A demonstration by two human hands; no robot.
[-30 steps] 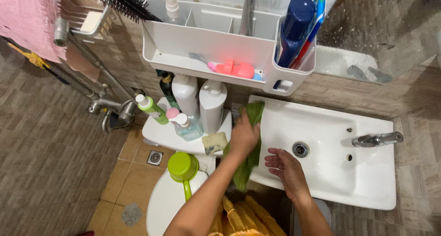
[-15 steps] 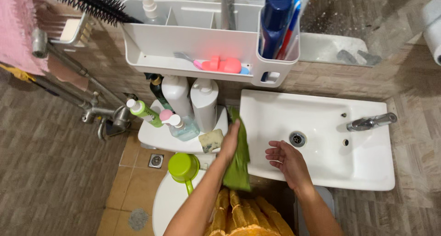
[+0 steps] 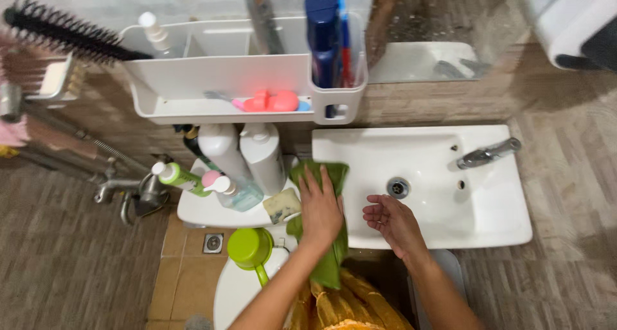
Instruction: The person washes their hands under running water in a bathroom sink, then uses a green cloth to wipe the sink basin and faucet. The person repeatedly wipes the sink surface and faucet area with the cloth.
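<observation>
Bathroom corner with shelf, bottles and scoop

A white wall caddy (image 3: 212, 73) holds a dark blue bottle (image 3: 321, 31), a black bristle hairbrush (image 3: 61, 31) and a pink toy (image 3: 270, 102); below it two white pump bottles (image 3: 241, 153) stand on a small white shelf (image 3: 199, 211) beside a green tube (image 3: 180, 178) and a speckled soap bar (image 3: 281, 205), with a lime green scoop (image 3: 250, 248) just under the shelf and a chrome tap (image 3: 485, 154) to the right

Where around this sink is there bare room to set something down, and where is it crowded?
Bare: the basin floor between drain and tap. Crowded: the ledge left of the sink, packed with bottles, and the edge under the left hand and green cloth.
</observation>
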